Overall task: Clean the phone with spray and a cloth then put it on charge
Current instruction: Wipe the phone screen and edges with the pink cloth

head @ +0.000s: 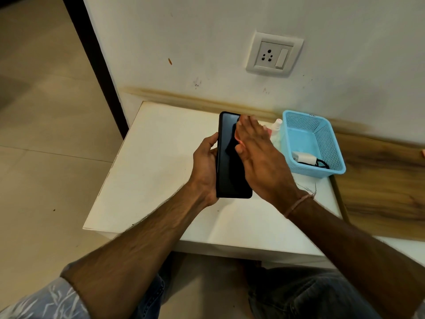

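My left hand (205,162) grips a black phone (228,171) by its left edge and holds it upright above the white table (149,171), screen towards me. My right hand (257,155) lies flat against the upper right part of the screen with its fingers straight. A sliver of orange-pink cloth (237,136) shows under its palm; the rest of the cloth is hidden. Behind my right hand stands a small white spray bottle (276,128), next to the basket. A white charger (303,157) with a black cable lies inside the blue basket (331,143).
A white wall socket with a switch (273,54) is set in the wall above the table. A wooden board (386,180) lies right of the basket. Tiled floor runs along the left, and my knees are below the table's front edge.
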The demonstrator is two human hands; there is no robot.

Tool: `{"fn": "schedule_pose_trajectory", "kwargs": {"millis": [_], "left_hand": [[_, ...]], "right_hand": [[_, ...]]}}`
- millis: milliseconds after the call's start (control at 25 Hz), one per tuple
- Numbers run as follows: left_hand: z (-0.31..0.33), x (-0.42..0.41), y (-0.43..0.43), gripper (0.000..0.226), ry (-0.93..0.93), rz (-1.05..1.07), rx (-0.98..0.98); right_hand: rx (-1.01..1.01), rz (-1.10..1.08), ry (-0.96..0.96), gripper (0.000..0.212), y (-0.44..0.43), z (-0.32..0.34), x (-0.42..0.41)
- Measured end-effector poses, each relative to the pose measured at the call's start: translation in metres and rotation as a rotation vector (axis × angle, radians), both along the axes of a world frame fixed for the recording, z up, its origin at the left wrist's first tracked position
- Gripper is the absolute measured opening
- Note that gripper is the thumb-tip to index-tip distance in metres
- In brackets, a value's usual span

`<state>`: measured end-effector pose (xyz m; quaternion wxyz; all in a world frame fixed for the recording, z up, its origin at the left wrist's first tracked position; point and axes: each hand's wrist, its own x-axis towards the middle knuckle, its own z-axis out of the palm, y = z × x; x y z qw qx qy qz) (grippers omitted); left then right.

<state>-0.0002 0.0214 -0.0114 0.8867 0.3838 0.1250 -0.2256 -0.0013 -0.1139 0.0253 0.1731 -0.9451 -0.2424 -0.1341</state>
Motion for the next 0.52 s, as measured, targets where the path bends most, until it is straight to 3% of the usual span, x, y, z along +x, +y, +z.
{"fn": "schedule_pose_trajectory", "kwargs": {"millis": [160,320,440,520], "left_hand": [[-0.001,-0.001,0.000,0.059,-0.023,-0.011,-0.025],[-0.002,-0.002,-0.004,0.052,-0.020,-0.013,-0.041],[-0.003,-0.004,-0.003,0.055,-0.003,-0.015,-0.044],[-0.004,-0.003,-0.004,0.053,0.000,-0.017,-0.065]], "right_hand": [[-0.181,0.148,-0.109,0.048,-0.016,-0.003,-0.014],[-0.091,-0.015,-0.057,0.049,-0.007,0.009,0.001],[-0.214,0.077,-0.113,0.049,-0.009,0.005,-0.004],[-0.223,0.020,-0.137,0.049,-0.019,0.012,0.006]]}}
